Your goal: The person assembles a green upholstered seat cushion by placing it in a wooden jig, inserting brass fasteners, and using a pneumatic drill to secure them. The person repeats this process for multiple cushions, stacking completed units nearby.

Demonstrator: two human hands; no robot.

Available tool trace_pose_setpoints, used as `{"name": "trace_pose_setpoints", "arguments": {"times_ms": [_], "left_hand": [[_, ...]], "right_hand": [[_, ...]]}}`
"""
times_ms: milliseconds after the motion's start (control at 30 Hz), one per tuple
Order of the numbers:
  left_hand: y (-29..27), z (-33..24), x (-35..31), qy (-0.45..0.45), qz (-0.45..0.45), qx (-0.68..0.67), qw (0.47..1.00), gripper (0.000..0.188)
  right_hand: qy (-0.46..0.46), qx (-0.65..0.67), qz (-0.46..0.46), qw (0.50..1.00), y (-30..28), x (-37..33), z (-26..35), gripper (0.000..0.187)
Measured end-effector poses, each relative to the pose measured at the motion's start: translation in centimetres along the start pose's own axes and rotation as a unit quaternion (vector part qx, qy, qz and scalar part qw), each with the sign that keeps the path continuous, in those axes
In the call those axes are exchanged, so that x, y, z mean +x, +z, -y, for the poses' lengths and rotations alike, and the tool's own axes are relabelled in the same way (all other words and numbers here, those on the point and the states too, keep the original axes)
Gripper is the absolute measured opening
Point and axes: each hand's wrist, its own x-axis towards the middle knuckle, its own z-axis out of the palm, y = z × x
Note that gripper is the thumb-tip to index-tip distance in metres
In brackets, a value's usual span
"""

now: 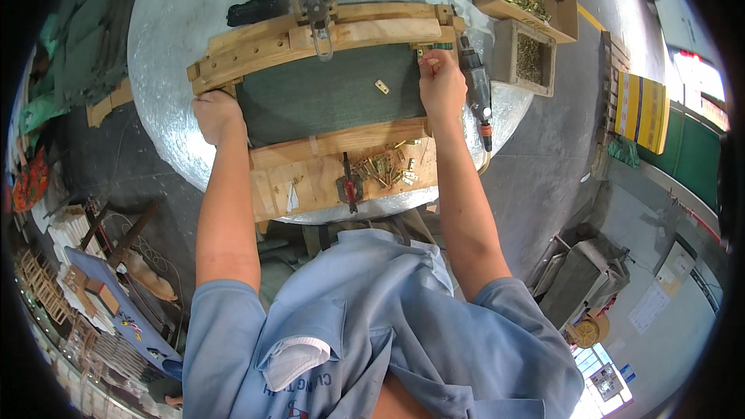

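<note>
A dark green panel (326, 93) lies in a curved wooden jig (260, 56), between its far and near rails. At the panel's left end my left hand (220, 115) is closed round the edge, its fingers partly hidden. My right hand (442, 87) is at the far right corner, thumb and fingers pinched together beside a small brass-coloured piece (421, 52). Whatever is between those fingertips is too small to make out. One brass-coloured metal plate with holes (382, 87) rests loose on the panel. A toggle clamp (316, 12) reaches over the far rail.
Right of the jig lies a power screwdriver (476, 85). Beyond it are a wooden box of screws (553, 70) and a cardboard box of brass parts (570, 0). Several loose brass plates (380, 169) and a second clamp (349, 186) sit on the near board. A black object (256, 11) lies far left.
</note>
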Motion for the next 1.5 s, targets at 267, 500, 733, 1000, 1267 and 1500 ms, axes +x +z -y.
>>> {"name": "trace_pose_setpoints", "arguments": {"times_ms": [267, 500, 733, 1000, 1267, 1500], "left_hand": [[0.0, 0.2, 0.4, -0.005, 0.002, -0.016, 1.0, 0.048], [0.8, 1.3, 1.2, 0.027, -0.017, -0.006, 0.999, 0.037], [-0.1, 0.8, 0.9, 0.004, 0.017, -0.023, 1.0, 0.033], [-0.4, 1.7, 0.6, 0.049, 0.018, -0.071, 0.996, 0.033], [-0.5, 2.2, 0.6, 0.066, 0.042, -0.074, 0.994, 0.032], [-0.3, 2.2, 0.7, 0.066, 0.02, -0.076, 0.995, 0.034]], "right_hand": [[-0.062, 0.045, 0.111, 0.991, -1.8, -5.5, 5.9, 0.019], [-0.159, 0.076, 0.151, 0.973, 3.3, -6.8, 10.9, 0.013], [-0.352, 0.066, 0.159, 0.92, 11.3, -9.0, 21.3, 0.019], [-0.283, 0.079, 0.13, 0.947, 13.5, -10.7, 23.1, 0.03], [-0.255, 0.064, 0.094, 0.96, 14.1, -12.0, 24.1, 0.025], [-0.279, 0.036, 0.134, 0.95, 13.2, -11.7, 24.2, 0.024]]}}
